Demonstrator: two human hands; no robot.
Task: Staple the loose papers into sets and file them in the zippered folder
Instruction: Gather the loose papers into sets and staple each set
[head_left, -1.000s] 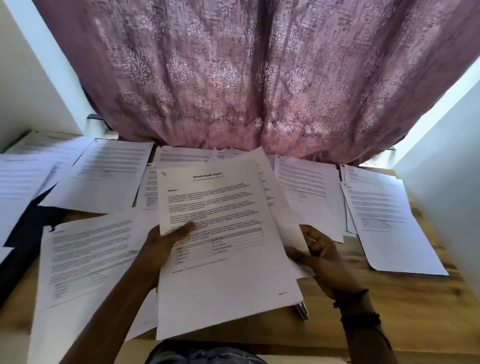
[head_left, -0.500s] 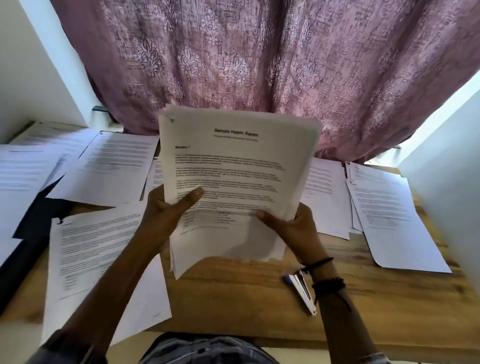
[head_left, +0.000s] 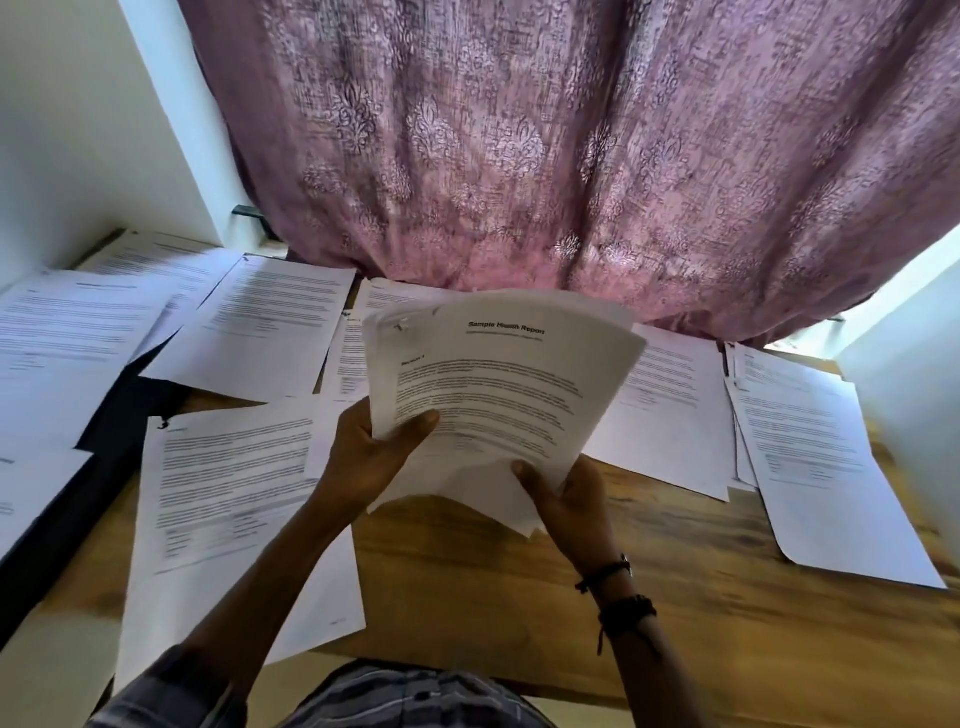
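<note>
Against a mauve patterned curtain, above a paper-strewn wooden surface, both hands' grips, left hand and right hand, clasp a stapled white report set, filing seemingly yet undone.

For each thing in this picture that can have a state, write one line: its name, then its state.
Held paper set: raised off the table, fanned, in both hands.
Left hand: grip shut on the set.
Right hand: grip shut on the set.
Other papers: lying flat.
Curtain: drawn.
</note>
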